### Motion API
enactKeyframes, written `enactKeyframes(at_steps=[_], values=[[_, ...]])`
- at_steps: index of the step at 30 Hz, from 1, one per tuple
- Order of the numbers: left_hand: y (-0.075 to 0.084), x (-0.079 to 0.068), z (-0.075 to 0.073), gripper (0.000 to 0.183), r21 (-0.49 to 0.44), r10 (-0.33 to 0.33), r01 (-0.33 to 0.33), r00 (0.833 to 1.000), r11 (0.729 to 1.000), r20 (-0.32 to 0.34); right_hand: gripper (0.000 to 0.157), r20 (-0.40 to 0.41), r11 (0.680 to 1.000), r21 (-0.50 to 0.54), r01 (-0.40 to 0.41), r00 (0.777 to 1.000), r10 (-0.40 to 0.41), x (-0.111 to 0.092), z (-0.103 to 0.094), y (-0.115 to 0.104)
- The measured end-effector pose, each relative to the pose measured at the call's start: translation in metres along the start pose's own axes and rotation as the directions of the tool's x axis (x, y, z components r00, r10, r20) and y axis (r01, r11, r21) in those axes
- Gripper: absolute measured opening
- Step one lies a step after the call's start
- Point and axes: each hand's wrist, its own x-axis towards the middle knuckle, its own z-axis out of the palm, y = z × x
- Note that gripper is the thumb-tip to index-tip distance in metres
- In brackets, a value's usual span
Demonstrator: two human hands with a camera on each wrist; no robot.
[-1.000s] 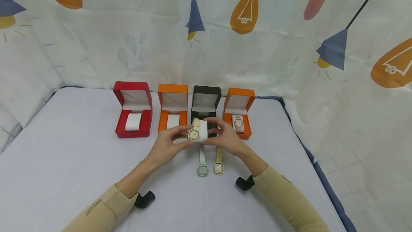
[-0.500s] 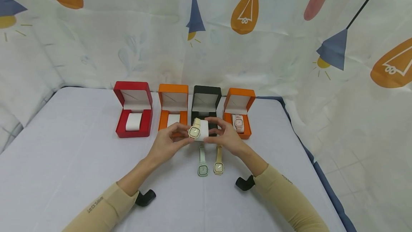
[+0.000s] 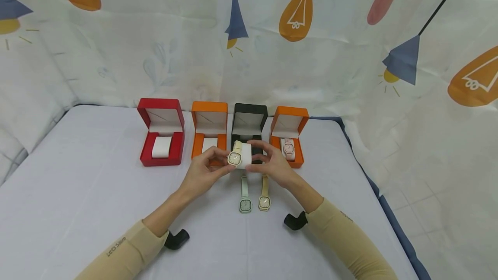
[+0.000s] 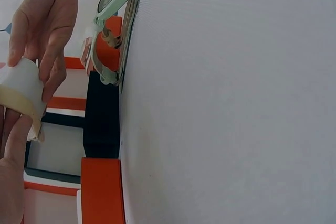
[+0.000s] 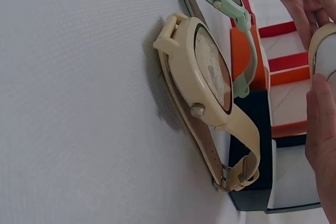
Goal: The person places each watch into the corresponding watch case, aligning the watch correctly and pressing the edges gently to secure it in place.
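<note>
From the head view, a cream watch (image 3: 234,158) and a white cushion (image 3: 246,155) are held up over a white table (image 3: 97,185), just on the near side of a dark box (image 3: 250,108). The watch is pinched between thumb and fingertips of the left hand (image 3: 202,171); the cushion is gripped in the right hand (image 3: 274,165). Should either hold be loosened too soon, the pair could be dropped onto a green watch (image 3: 245,204) and a yellow watch (image 3: 264,202), laid nearer. In the far row — a red box (image 3: 177,148), a left orange box (image 3: 198,141), the dark box and a right orange box (image 3: 299,152) with a pink watch (image 3: 288,148) — a lid could be knocked by too long a reach.

From the left wrist view, the strap (image 4: 20,102) is seen curved around the cushion's left part; whether it is buckled cannot be told. If slack, it could be slid off leftward; if tight, the cushion could be squeezed from the grip.

From the right wrist view, the yellow watch is shown raised on its folded strap, the green one to its left — both easily swept if the right hand is drawn back low.
</note>
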Motion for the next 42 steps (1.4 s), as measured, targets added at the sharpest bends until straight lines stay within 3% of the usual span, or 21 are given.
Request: enactKeyframes(at_steps=[14, 23, 30, 38, 42], values=[[-0.001, 0.0, 0.002, 0.038, -0.041, 0.031, -0.031, 0.999, 0.999, 0.009, 0.07, -0.007, 1.0, -0.016, 0.017, 1.0, -0.018, 0.002, 0.002, 0.003], [-0.001, 0.001, 0.002, 0.038, -0.022, 0.026, -0.026, 1.0, 0.999, 0.017, 0.073, -0.002, 0.999, -0.035, 0.031, 1.0, -0.031, 0.002, 0.003, 0.002], [-0.002, 0.002, 0.003, 0.04, -0.037, -0.035, 0.037, 0.998, 0.999, 0.048, 0.075, 0.026, 0.998, -0.048, 0.044, 0.999, -0.043, 0.002, 0.002, 0.004], [-0.002, 0.005, -0.005, 0.072, -0.029, -0.102, 0.106, 0.987, 0.994, 0.121, 0.074, 0.053, 0.997, -0.053, 0.05, 0.998, -0.047, 0.0, 0.002, 0.002], [-0.003, 0.006, -0.008, 0.082, -0.053, -0.149, 0.16, 0.973, 0.986, 0.176, 0.073, 0.067, 0.997, -0.066, 0.046, 0.997, -0.042, 0.0, 0.003, 0.003]])
